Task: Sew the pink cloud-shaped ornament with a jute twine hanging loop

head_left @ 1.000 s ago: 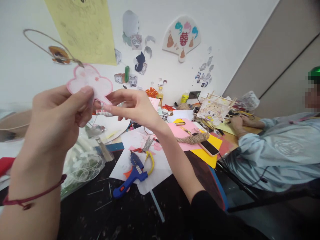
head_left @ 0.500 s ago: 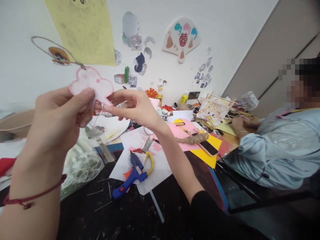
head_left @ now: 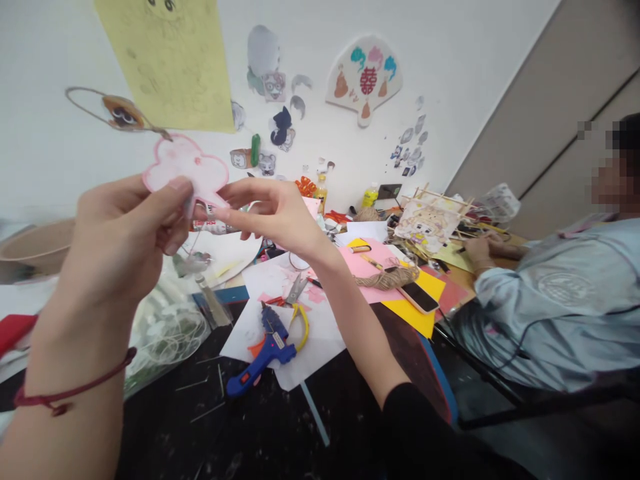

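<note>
A white flower-shaped cutout with a pink edge (head_left: 193,159) is held up in front of the wall, a twine loop (head_left: 83,93) at its top left. My left hand (head_left: 130,233) pinches its lower part between thumb and fingers. From the right, my right hand (head_left: 280,213) grips the pointed lower right corner with thumb and fingertips. Below the hands, a blue glue gun (head_left: 265,353) lies on white paper (head_left: 295,367), beside scissors with a yellow handle (head_left: 301,327).
A plastic bag of white and green material (head_left: 165,333) sits at the left, near a beige bowl (head_left: 37,247). To the right are a twine bundle (head_left: 385,279), a phone (head_left: 419,297) and a seated person in light blue (head_left: 565,293).
The view has shifted slightly, and both hands keep their hold on the cutout. The twine loop hangs a little lower. The seated person has leaned a little to the right.
</note>
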A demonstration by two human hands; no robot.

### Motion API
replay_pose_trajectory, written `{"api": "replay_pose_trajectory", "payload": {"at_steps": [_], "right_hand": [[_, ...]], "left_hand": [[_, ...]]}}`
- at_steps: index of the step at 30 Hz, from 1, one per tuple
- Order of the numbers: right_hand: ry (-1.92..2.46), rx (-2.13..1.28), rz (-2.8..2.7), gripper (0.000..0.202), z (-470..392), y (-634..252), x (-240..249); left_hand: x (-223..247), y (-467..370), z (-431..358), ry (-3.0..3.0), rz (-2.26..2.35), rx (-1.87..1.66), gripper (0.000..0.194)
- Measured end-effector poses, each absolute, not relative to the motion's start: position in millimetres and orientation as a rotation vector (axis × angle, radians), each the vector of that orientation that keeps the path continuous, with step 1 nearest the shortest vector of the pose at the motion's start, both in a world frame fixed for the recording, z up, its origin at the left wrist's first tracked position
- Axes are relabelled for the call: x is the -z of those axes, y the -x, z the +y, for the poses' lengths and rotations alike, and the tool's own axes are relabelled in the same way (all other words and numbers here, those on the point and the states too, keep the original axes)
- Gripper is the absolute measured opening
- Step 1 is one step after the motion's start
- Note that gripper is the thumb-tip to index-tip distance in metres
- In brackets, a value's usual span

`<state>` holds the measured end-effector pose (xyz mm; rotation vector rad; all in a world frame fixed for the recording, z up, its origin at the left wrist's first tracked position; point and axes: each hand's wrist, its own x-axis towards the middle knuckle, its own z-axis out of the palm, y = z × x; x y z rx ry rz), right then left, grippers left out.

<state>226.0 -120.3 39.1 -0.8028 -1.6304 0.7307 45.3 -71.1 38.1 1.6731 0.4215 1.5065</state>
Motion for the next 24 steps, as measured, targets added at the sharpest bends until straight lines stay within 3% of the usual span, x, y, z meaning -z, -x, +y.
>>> {"api": "replay_pose_trajectory", "payload": {"at_steps": [9, 19, 24], "right_hand": [[0.707, -0.753, -1.635, 0.044, -110, -233, -36], [0.814, -0.664, -1.734, 0.037, -118, -253, -43], [0.809, -0.650, -1.873, 0.029, -126, -271, -48]], "left_hand": [[-39, -46, -74, -1.697, 0.448, -1.518, 0.032], [-34, -41, -67, -1.903, 0.509, -1.351, 0.023], [-32, -41, -74, -2.099, 0.563, -1.235, 0.029]]}}
